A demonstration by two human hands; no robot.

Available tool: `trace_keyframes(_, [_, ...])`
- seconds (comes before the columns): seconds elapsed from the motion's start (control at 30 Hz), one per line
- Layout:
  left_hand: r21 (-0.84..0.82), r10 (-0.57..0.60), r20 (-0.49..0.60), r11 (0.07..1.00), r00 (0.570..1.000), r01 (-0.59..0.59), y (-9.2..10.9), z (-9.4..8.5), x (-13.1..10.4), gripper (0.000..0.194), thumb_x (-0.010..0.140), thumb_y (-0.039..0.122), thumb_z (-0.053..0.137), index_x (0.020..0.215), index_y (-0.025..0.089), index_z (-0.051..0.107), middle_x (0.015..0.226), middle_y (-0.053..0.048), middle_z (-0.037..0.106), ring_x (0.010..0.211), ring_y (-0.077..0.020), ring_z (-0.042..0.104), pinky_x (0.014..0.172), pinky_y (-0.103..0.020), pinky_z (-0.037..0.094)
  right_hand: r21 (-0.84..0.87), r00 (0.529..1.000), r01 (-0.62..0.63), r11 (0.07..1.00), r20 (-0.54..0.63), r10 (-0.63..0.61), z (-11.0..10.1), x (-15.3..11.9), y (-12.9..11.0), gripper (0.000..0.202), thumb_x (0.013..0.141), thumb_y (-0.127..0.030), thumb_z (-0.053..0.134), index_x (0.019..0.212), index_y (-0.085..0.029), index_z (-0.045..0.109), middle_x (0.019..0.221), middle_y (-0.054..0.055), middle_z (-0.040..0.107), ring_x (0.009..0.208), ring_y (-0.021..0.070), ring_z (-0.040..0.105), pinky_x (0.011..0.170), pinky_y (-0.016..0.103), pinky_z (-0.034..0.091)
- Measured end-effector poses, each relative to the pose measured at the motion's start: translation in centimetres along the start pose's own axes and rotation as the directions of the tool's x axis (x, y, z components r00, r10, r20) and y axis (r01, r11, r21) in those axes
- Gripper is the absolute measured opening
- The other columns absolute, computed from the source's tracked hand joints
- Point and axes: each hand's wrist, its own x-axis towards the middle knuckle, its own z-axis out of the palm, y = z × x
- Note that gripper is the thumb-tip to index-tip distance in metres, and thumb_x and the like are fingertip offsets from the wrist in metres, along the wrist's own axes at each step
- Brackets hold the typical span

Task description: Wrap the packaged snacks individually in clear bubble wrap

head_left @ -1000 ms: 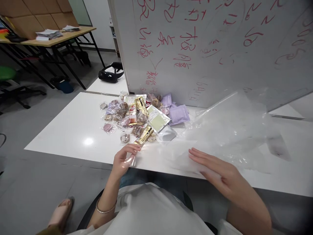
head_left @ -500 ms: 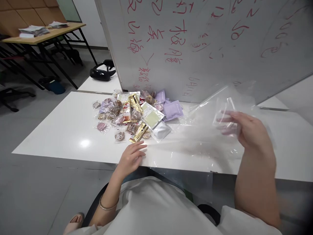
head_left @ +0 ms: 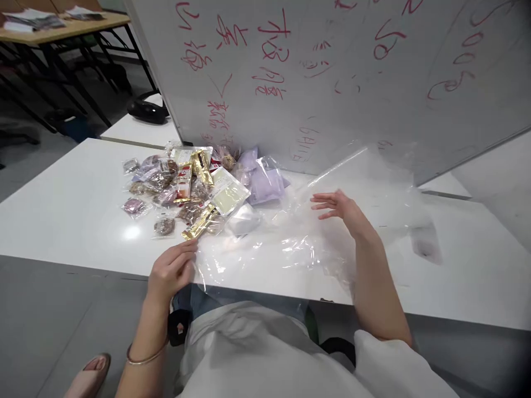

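A large clear plastic bag (head_left: 352, 177) lies spread and crinkled over the right half of the white table. At the table's front edge, my left hand (head_left: 172, 271) has its fingers pressed together on the left edge of the bag, just below a gold stick packet (head_left: 200, 222). Over the middle of the bag is my right hand (head_left: 338, 207), fingers spread and holding nothing; whether it touches the film I cannot tell. Beside the bag's left side sit a white packet (head_left: 244, 220), a pale green sachet (head_left: 229, 192) and a lilac packet (head_left: 266, 185).
Several wrapped snacks (head_left: 155, 176) are heaped on the white table (head_left: 74, 204), left of the bag. A whiteboard (head_left: 249, 121) with red writing stands behind them. A black headset (head_left: 147, 109) rests on a second table at the back left, and papers (head_left: 35, 19) lie on a wooden desk.
My right hand has moved left from the bag's right side, and the bag has settled flatter. My left hand has closed on the bag's edge. The view has shifted right.
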Motion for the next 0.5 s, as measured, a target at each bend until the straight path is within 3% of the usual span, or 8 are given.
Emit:
trace_keyframes(0.07, [-0.033, -0.009, -0.021, 0.999, 1.0, 0.008, 0.1, 0.1, 0.0, 0.026, 0.074, 0.002, 0.054, 0.088, 0.018, 0.068, 0.098, -0.008, 0.073, 0.109, -0.0289, 0.069, 0.09, -0.043, 0.059, -0.141, 0.999, -0.04, 0.989, 0.013, 0.043, -0.1, -0.7, -0.3, 0.056, 0.088, -0.063, 0.055, 0.126, -0.023, 0.064, 0.125, 0.011, 0.066, 0.105, 0.0247, 0.066, 0.074, 0.033, 0.059])
trace_keyframes(0.13, [-0.042, -0.02, -0.041, 0.999, 0.999, 0.019, 0.2, 0.2, 0.0, 0.028, 0.073, 0.0, 0.054, 0.089, 0.018, 0.068, 0.099, -0.008, 0.073, 0.109, -0.0293, 0.069, 0.091, -0.044, 0.059, -0.29, 0.999, -0.043, 0.956, 0.0, 0.045, 0.2, -1.2, -0.2, 0.06, 0.082, -0.06, 0.066, 0.129, -0.023, 0.062, 0.12, 0.011, 0.067, 0.1, 0.0246, 0.067, 0.076, 0.035, 0.058])
trace_keyframes(0.23, [-0.011, -0.056, -0.063, 0.998, 0.996, 0.055, 0.2, 0.4, 0.0, 0.029, 0.072, 0.0, 0.054, 0.088, 0.018, 0.068, 0.101, -0.008, 0.072, 0.108, -0.0292, 0.069, 0.092, -0.045, 0.059, -0.418, 0.995, 0.089, 0.904, 0.07, -0.065, 1.2, -1.4, 0.2, 0.036, 0.083, -0.051, 0.067, 0.105, -0.023, 0.072, 0.108, 0.008, 0.07, 0.094, 0.0226, 0.066, 0.083, 0.037, 0.054])
trace_keyframes(0.33, [0.026, -0.081, -0.077, 0.996, 0.994, 0.083, 0.3, 0.5, 0.1, 0.027, 0.072, 0.0, 0.053, 0.085, 0.018, 0.069, 0.101, -0.008, 0.072, 0.106, -0.0291, 0.07, 0.092, -0.045, 0.059, -0.374, 0.992, 0.121, 0.919, 0.088, -0.095, 2.2, -1.6, 0.0, 0.025, 0.093, -0.042, 0.053, 0.09, -0.022, 0.068, 0.098, 0.005, 0.071, 0.086, 0.0195, 0.068, 0.073, 0.033, 0.053])
trace_keyframes(0.5, [0.035, -0.093, -0.096, 0.995, 0.991, 0.096, 0.4, 0.4, 0.5, 0.025, 0.072, 0.003, 0.053, 0.083, 0.018, 0.07, 0.1, -0.007, 0.073, 0.104, -0.0289, 0.07, 0.092, -0.046, 0.058, -0.14, 0.993, 0.029, 0.99, -0.11, -0.045, 2.4, -2.0, -0.6, 0.023, 0.098, -0.043, 0.042, 0.103, -0.022, 0.051, 0.091, 0.006, 0.071, 0.06, 0.0147, 0.068, 0.045, 0.023, 0.048])
